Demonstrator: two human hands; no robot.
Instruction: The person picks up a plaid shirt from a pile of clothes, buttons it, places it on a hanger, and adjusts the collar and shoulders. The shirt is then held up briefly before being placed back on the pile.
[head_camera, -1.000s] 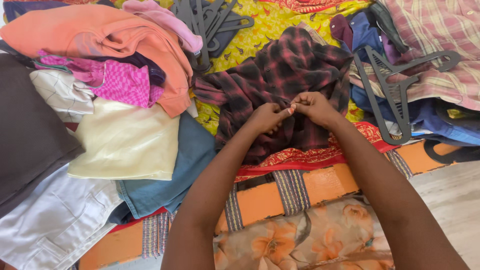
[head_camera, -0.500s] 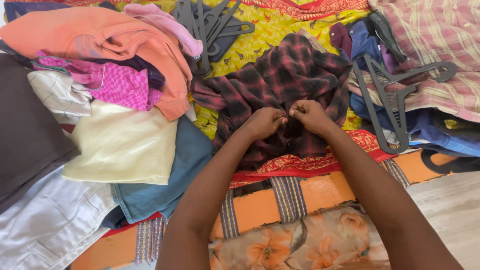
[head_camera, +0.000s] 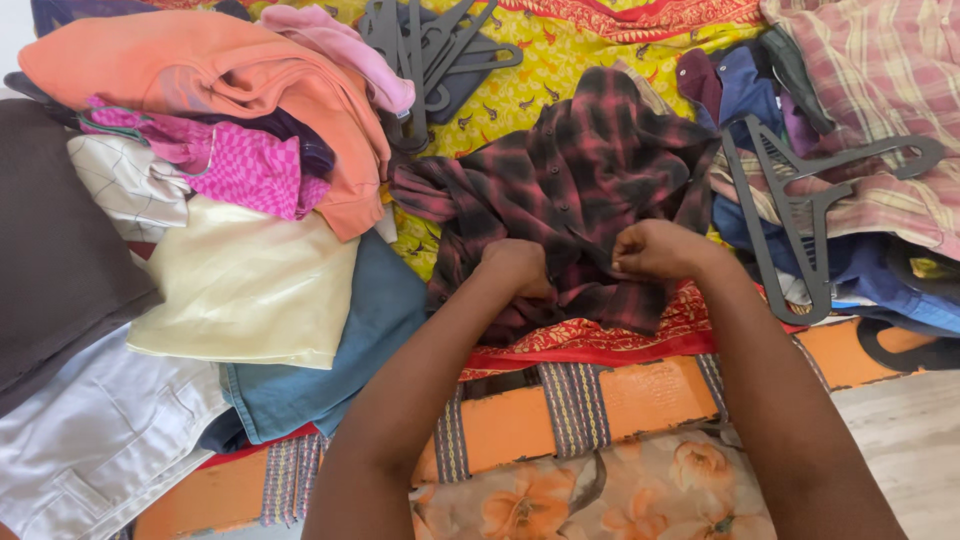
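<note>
A dark red and black plaid shirt (head_camera: 580, 170) lies crumpled on a yellow patterned bedspread (head_camera: 540, 60). My left hand (head_camera: 515, 268) grips the shirt's lower front edge with closed fingers. A short way to its right, my right hand (head_camera: 655, 250) pinches the same edge. Both hands rest on the cloth near the bed's front side, and the fingertips are tucked into the fabric.
Folded clothes are stacked at left: an orange garment (head_camera: 190, 70), a pink checked one (head_camera: 240, 165), a cream one (head_camera: 250, 290), blue jeans (head_camera: 340, 370). Grey hangers (head_camera: 430, 50) lie at the back; another hanger (head_camera: 800, 200) rests on clothes at right. The orange bed edge (head_camera: 520, 425) runs below.
My hands were touching at the shirt's middle; they have moved down and apart along its front edge, still gripping the cloth.
</note>
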